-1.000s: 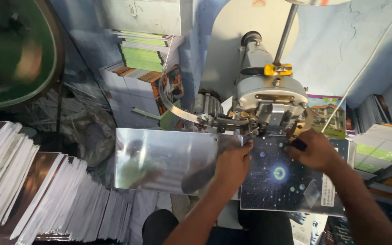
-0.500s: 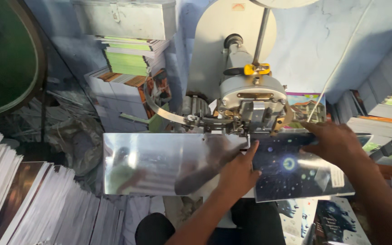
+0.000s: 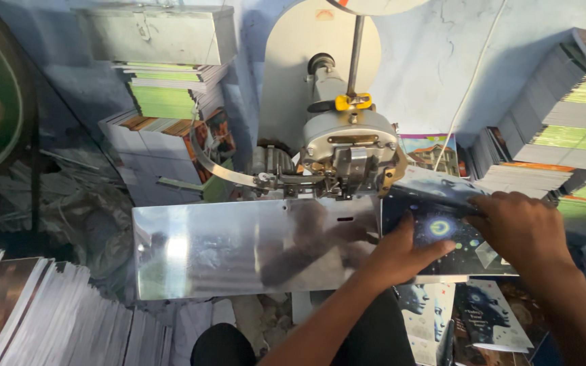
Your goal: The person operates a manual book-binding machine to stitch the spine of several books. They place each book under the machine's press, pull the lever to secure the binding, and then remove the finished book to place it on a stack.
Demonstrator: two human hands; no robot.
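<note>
Shifted right, booklet [image 3: 442, 234] under both hands [image 3: 401, 254], beside stitcher head [image 3: 350, 152]

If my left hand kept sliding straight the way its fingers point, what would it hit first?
The left hand lies flat on the dark booklet, fingers pointing up and right. Going on, it would probably meet the right hand gripping the booklet's far edge, though depth is hard to judge.

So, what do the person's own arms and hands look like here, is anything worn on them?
Both forearms are bare as far as the picture shows: no sleeves, no gloves. The left hand and the right hand carry no ring, watch or bracelet that I can see. The nails look short. The upper arms are out of view, so any sleeve there cannot be told.
</note>
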